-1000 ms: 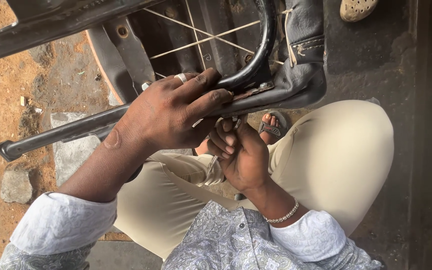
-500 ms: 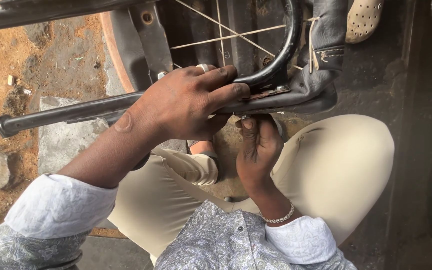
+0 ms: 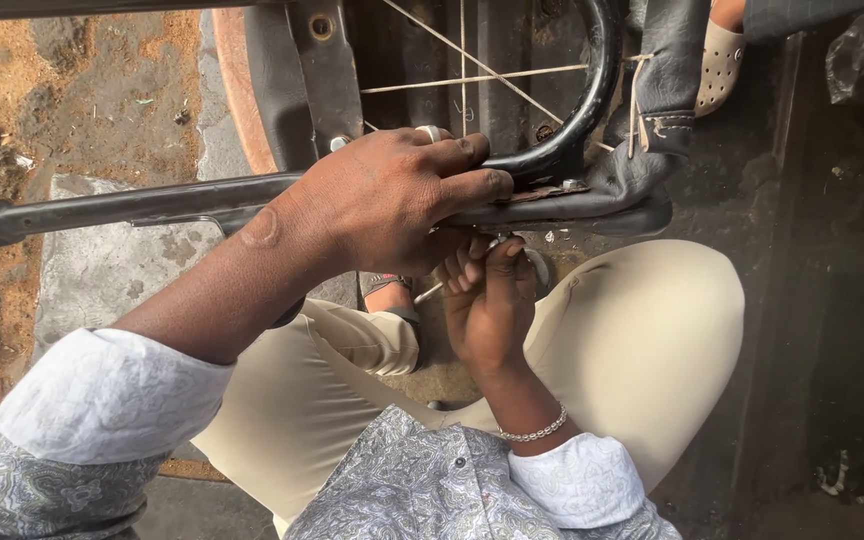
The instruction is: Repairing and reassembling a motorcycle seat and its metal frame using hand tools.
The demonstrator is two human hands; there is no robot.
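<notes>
Your left hand (image 3: 392,205) has its fingers wrapped tight around the black metal bar (image 3: 122,207). Your right hand (image 3: 487,300), at 5 o'clock just below it, pinches a thin metal tool (image 3: 430,291) between curled fingers.

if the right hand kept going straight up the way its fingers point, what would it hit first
Most likely the underside of the dark metal bar that the left hand grips; the right hand sits just beneath it, though depth is unclear.
</notes>
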